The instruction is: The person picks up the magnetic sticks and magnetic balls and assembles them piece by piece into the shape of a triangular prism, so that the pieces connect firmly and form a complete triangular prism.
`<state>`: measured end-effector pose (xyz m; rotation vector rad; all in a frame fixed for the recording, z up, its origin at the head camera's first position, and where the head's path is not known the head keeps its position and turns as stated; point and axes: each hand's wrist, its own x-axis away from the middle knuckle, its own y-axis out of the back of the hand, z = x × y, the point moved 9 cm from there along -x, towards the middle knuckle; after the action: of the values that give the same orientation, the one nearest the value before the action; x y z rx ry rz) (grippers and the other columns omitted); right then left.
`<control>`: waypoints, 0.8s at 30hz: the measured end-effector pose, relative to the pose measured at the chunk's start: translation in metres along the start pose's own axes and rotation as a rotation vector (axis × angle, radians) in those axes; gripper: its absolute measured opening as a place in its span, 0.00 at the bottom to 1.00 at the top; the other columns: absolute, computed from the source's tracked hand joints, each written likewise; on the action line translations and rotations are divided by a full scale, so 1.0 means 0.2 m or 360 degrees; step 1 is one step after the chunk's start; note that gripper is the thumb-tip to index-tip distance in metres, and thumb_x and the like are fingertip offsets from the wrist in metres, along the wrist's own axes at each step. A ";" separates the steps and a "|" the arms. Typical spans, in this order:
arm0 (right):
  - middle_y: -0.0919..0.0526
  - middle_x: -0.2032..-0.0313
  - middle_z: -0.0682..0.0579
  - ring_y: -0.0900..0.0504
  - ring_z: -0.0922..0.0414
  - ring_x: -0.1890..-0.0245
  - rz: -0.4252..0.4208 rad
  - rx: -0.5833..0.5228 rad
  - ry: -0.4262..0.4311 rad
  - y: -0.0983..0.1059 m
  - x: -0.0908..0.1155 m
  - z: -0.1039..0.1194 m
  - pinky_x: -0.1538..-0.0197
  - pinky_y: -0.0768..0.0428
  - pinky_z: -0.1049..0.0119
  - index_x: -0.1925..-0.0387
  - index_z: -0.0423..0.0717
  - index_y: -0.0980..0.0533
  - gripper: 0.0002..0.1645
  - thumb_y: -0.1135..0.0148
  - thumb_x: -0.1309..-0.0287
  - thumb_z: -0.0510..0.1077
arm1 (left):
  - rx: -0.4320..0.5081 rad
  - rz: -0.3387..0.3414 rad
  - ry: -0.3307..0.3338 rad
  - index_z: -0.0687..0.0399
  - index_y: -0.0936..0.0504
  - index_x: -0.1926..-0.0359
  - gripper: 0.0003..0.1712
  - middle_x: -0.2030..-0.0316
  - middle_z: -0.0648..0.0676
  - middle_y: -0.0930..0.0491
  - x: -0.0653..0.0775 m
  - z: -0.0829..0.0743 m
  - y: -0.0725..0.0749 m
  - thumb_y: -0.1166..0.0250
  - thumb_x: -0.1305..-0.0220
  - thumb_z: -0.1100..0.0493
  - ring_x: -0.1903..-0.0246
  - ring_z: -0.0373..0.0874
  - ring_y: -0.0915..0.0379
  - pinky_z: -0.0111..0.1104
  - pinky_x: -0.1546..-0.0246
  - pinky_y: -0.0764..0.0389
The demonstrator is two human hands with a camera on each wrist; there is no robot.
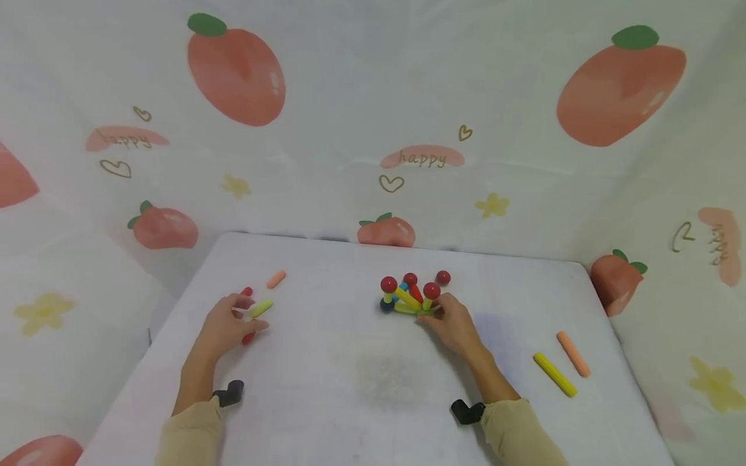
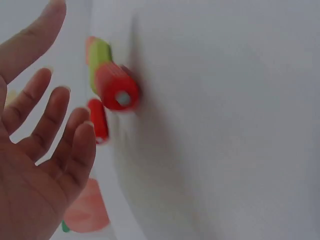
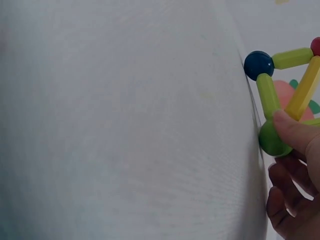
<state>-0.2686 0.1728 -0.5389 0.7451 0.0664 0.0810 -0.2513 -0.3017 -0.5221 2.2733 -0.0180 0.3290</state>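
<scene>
My left hand (image 1: 221, 329) hovers with loosely bent, spread fingers around a light green stick (image 1: 261, 308) and two red sticks (image 2: 120, 90). In the left wrist view a gap separates its fingers from the sticks, and nothing is held. My right hand (image 1: 454, 325) pinches a green ball (image 3: 274, 140) at a corner of a small ball-and-stick magnetic structure, thumb by the adjoining light green stick (image 3: 269, 96). A dark blue ball (image 3: 259, 65) forms another corner. A yellow stick (image 3: 303, 91) slants across, and upright sticks carry red balls (image 1: 388, 285). Part of the structure is hidden behind the fingers.
A loose red ball (image 1: 443, 277) lies just behind the structure. At the right of the white table (image 1: 350, 414) are a yellow stick (image 1: 555, 374) and an orange stick (image 1: 574, 353). A short orange stick (image 1: 276, 279) lies beyond the left hand. Patterned cloth (image 1: 326, 181) encloses the table.
</scene>
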 end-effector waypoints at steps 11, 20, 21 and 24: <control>0.17 0.56 0.50 0.20 0.55 0.59 0.0004 0.0012 0.0009 0.00 0.00 0.01 0.52 0.17 0.63 0.48 0.46 0.22 0.25 0.22 0.46 0.46 | -0.0059 0.0080 0.0092 0.58 0.28 0.43 0.34 0.51 0.61 0.18 0.02 0.16 -0.05 0.22 0.44 0.49 0.53 0.53 0.22 0.44 0.54 0.19; 0.16 0.53 0.49 0.21 0.55 0.58 0.0052 0.0046 -0.0086 -0.01 -0.01 0.01 0.53 0.17 0.62 0.48 0.47 0.22 0.26 0.23 0.45 0.48 | 0.0059 -0.0008 -0.0309 0.50 0.15 0.48 0.17 0.53 0.55 0.14 0.06 -0.24 -0.02 0.28 0.37 0.52 0.58 0.47 0.22 0.32 0.62 0.20; 0.16 0.53 0.49 0.21 0.55 0.59 0.0055 0.0046 -0.0098 -0.01 -0.01 0.00 0.53 0.18 0.62 0.48 0.47 0.22 0.26 0.23 0.45 0.49 | 0.0098 -0.0015 -0.0371 0.47 0.15 0.48 0.17 0.53 0.54 0.14 0.06 -0.32 -0.03 0.28 0.37 0.52 0.59 0.47 0.23 0.31 0.63 0.20; 0.17 0.53 0.50 0.21 0.55 0.59 0.0064 0.0043 -0.0101 -0.01 -0.01 0.01 0.54 0.18 0.64 0.47 0.48 0.22 0.26 0.23 0.45 0.50 | 0.0194 0.0004 -0.0536 0.42 0.14 0.49 0.15 0.54 0.51 0.14 0.07 -0.57 -0.07 0.28 0.36 0.52 0.58 0.45 0.21 0.30 0.61 0.19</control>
<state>-0.2710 0.1703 -0.5385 0.7758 -0.0077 0.0949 -0.2624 -0.2071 -0.4580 2.4252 -0.1789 -0.0562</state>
